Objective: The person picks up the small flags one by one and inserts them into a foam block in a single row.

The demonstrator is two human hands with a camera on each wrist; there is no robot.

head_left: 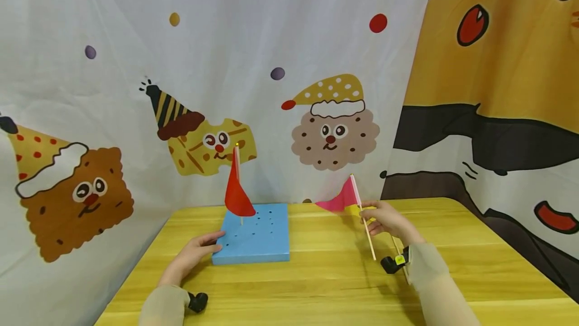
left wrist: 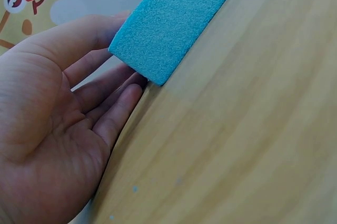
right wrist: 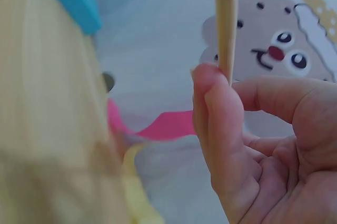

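Note:
A blue foam board (head_left: pixel 267 245) with small holes lies on the table. A red flag (head_left: pixel 237 198) stands upright in it on a thin stick. My left hand (head_left: pixel 192 253) rests against the board's left edge, fingers mostly straight; in the left wrist view the fingertips (left wrist: pixel 134 90) touch the foam's corner. My right hand (head_left: pixel 384 220) pinches the wooden stick of a pink flag (head_left: pixel 346 196) between thumb and fingers, the stick tilted with its lower end toward me. In the right wrist view the stick (right wrist: pixel 226 24) passes the fingertips, and the pink cloth is partly hidden.
A yellow flag (head_left: pixel 355 210) lies on the table behind my right hand, its stick partly hidden by the wrist. The wooden table (head_left: pixel 316 286) ends at a printed cloth backdrop (head_left: pixel 271 24) with cartoon figures.

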